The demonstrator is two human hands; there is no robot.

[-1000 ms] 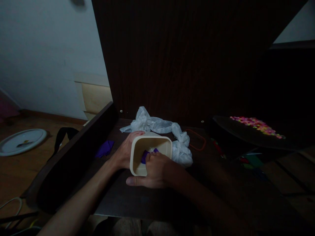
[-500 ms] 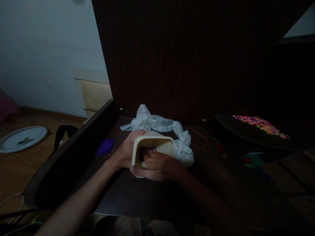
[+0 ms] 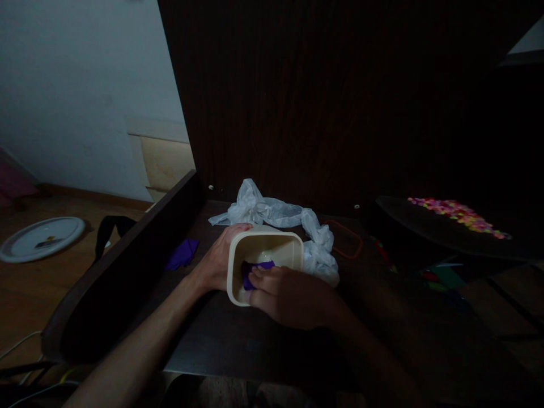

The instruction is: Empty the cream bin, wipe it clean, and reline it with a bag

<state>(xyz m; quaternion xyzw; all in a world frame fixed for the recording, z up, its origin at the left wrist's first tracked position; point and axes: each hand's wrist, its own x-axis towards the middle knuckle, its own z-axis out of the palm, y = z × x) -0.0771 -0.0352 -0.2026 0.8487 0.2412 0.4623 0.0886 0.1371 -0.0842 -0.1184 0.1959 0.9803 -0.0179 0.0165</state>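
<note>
In the head view, our left hand (image 3: 221, 256) is clasped around the outside of a cream tub (image 3: 285, 248), at its left wall, and the tub is tipped so its mouth faces us. Inside, a purple cloth (image 3: 248, 281) lies against the wall, and the fingers of our right hand (image 3: 293, 297) reach in and rest on it; we cannot tell whether they pinch it or only lie flat.

A second purple cloth (image 3: 182, 254) sits on the dark tabletop (image 3: 238, 340), left of the tub. A white plastic bag (image 3: 283, 212) lies crumpled behind the tub and along its right side; we cannot make out its contents. To the right, a dark tray (image 3: 420, 224) bears a heap of small colourful pieces (image 3: 457, 214), too small to identify.

Our right hand covers part of the cloth and tub, the left fingertips are hidden, and our right forearm fades into shadow.
</note>
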